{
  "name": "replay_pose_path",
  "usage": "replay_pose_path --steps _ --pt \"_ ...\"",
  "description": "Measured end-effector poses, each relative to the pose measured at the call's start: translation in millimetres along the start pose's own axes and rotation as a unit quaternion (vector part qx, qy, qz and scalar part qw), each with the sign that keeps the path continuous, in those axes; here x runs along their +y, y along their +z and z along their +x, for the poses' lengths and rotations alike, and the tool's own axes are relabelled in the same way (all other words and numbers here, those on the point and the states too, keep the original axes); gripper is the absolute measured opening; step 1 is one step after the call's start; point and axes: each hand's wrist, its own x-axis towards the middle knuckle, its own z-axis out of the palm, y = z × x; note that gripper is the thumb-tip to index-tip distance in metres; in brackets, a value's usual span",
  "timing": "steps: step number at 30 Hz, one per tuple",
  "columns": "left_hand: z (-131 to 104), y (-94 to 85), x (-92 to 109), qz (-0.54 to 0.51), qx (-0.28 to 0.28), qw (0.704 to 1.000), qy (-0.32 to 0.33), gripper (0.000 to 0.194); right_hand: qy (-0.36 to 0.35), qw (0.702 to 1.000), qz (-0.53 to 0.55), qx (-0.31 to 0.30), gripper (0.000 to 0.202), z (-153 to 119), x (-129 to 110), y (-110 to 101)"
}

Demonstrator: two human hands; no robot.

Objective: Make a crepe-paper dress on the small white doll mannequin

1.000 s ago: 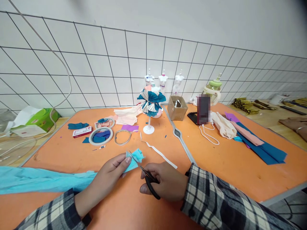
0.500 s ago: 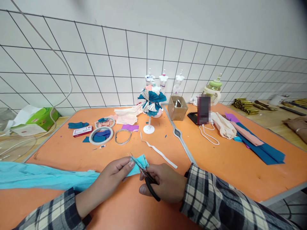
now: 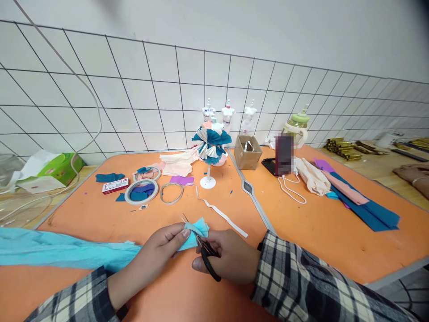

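Between the thumb and fingers of my left hand is a small folded piece of light blue crepe paper. My right hand grips black-handled scissors, their blades at the light blue piece and partly hidden by it. Thin tips stick out above my left fingertips. A long light blue crepe strip lies on the table to the left, passing behind my left forearm. Ahead of my hands, a small dress form on a white stand wears teal and cream pleated paper.
Tape rolls, a red-and-white box and a white ribbon lie on the orange table. Farther back stand a cardboard box, a phone on a stand and a bottle. Coloured paper strips lie right.
The scissors have shifted slightly down and left, and their blades now sit lower at the light blue piece. Its folded top has spread a little. My left hand keeps its pinch.
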Motion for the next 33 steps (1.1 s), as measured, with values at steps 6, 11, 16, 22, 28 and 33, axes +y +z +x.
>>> replay_pose_path --steps 6,11,16,22,28,33 --pt "2 -2.7 2 -0.02 -0.019 0.999 -0.03 0.049 -0.009 1.0 -0.021 0.004 0.024 6 6 -3" --pt "4 -6.4 -3 -0.014 -0.019 0.999 -0.042 0.047 -0.005 1.0 0.007 -0.027 0.027 4 1 -13" --pt "4 -9.7 -6 -0.04 -0.024 0.996 -0.071 0.047 -0.01 0.997 0.049 -0.062 0.028 2 2 -12" --pt "4 -9.3 0 -0.043 -0.045 0.995 -0.075 0.047 -0.008 0.998 0.039 -0.056 0.027 5 6 -11" --pt "5 -11.6 -5 -0.032 -0.057 0.996 -0.063 0.048 0.016 0.996 0.073 -0.042 0.034 9 7 -14" --pt "1 -10.1 -1 0.008 -0.01 0.998 -0.056 0.05 0.039 0.98 0.192 -0.038 0.05 8 1 -24"
